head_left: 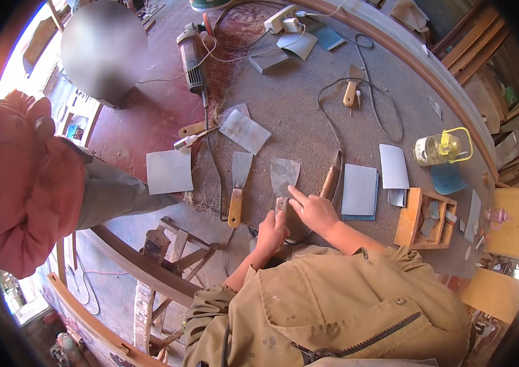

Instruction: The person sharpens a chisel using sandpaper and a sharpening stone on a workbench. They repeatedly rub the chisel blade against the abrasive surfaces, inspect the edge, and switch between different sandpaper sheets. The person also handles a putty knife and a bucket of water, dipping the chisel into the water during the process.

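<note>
Scraper point(284, 175): at the near edge of the table point(296, 116), blade toward the far side, between a second scraper point(238, 188) on the left and a corded wooden-handled tool point(329, 178) on the right. Blade grey, smudged.

Left hand point(272, 232): curled closed around the scraper's handle. Right hand point(316, 211): partly open, index finger extended against the lower blade, other fingers folded; whether they pinch anything, cannot tell.

Containers, right side: wooden box point(409, 214), open-topped, divided into compartments; small greyish pieces point(428, 226) inside, material unclear. Beyond it, clear bottle point(436, 150) with yellow cap and carrying handle; yellowish tint, fill level cannot be read from where I stand. Left side: small white bottle point(185, 142) with thin nozzle, contents hidden. Far edge: green container point(210, 5), only partly seen.

Markings: white label point(420, 151) on the clear bottle, dark print, too small to make out.

Also noted: folded bluish-grey sheets point(359, 189) just right of the corded tool.
</note>
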